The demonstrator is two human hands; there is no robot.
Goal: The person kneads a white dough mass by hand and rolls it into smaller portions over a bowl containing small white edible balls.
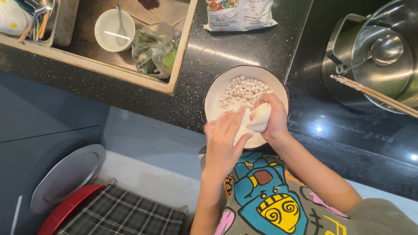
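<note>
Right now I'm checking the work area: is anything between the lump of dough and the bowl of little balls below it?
Nothing visible. The right hand holds the lump of dough directly over the white bowl, with the left hand beside it. The small dough balls lie at the bowl's far side.

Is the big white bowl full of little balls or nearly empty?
Partly filled. The white bowl holds a heap of small dough balls on its far side; the rest shows bare white.
</note>
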